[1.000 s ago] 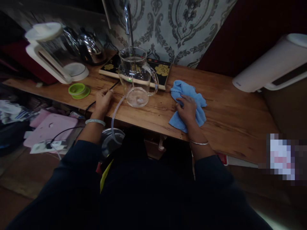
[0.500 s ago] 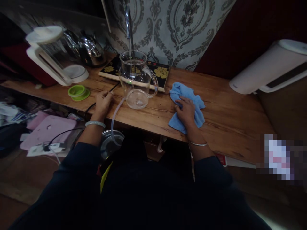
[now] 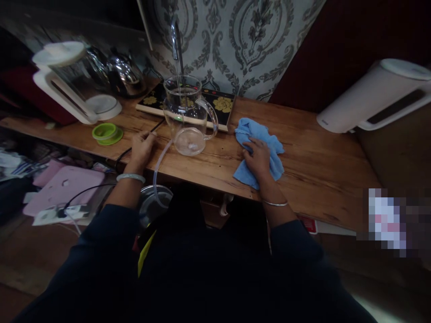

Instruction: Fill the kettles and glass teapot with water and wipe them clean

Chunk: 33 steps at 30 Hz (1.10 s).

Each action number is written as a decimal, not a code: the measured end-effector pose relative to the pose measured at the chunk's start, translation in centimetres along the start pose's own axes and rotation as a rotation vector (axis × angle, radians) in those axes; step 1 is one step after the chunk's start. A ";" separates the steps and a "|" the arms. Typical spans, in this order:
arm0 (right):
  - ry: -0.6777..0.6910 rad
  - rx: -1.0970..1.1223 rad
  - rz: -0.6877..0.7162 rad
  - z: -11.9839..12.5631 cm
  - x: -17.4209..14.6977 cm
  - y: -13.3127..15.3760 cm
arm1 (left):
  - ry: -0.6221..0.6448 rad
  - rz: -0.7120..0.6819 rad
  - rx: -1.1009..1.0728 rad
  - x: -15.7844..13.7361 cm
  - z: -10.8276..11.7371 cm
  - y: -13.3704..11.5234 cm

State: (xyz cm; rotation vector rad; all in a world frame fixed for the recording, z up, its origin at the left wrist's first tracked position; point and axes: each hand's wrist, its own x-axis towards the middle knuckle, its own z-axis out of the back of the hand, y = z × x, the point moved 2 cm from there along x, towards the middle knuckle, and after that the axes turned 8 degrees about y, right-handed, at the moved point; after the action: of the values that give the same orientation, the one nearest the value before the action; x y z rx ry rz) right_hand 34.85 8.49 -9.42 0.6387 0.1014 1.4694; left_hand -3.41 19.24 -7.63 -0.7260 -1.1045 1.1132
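Note:
My left hand (image 3: 142,147) rests on the wooden counter with its fingers loosely curled, and I see nothing in it. It lies by a black cord (image 3: 125,153), left of a clear hose (image 3: 158,165). My right hand (image 3: 257,157) lies on a crumpled blue cloth (image 3: 274,143), palm down, fingers stretched out and a little apart. Between my hands stands a glass pitcher (image 3: 188,119) with its handle to the right. A thin stream of water falls into it from a chrome tap (image 3: 174,38). Some water shows at its bottom.
Behind the pitcher sits a black flowered cooktop (image 3: 222,105). To the left are a green round container (image 3: 107,133), a glass jug with a white lid (image 3: 60,54) and a metal kettle (image 3: 126,74). A white electric kettle (image 3: 363,101) stands right. Below is a bucket (image 3: 156,197).
The whole view has shifted slightly, so things sit a little lower and further left. Both hands keep their places on the counter and cloth. Water still runs into the pitcher.

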 end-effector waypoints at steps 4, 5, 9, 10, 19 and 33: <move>-0.031 0.001 0.025 -0.1 -0.1 0.1 | 0.010 0.023 0.056 -0.3 0.0 -0.7; -0.037 0.002 0.030 -0.1 -0.1 0.2 | 0.008 0.027 0.059 -0.3 0.0 -0.8; -0.061 -0.001 0.053 -0.4 -0.2 0.3 | 0.016 0.043 0.058 -0.4 0.4 -0.9; -0.065 -0.002 0.067 -0.4 -0.2 0.3 | 0.022 0.052 0.052 -0.3 0.6 -0.9; -0.089 -0.038 0.092 -1.5 -0.3 0.1 | 0.029 0.108 0.024 -0.1 1.4 -0.1; -0.041 -0.066 0.069 -1.8 -0.2 0.2 | 0.078 0.069 0.068 -0.2 1.7 0.5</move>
State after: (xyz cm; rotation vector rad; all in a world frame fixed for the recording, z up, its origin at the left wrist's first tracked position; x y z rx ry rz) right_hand 33.90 8.91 -10.86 0.6234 -0.0017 1.5187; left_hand -5.22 19.12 -7.61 -0.7526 -0.9775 1.1651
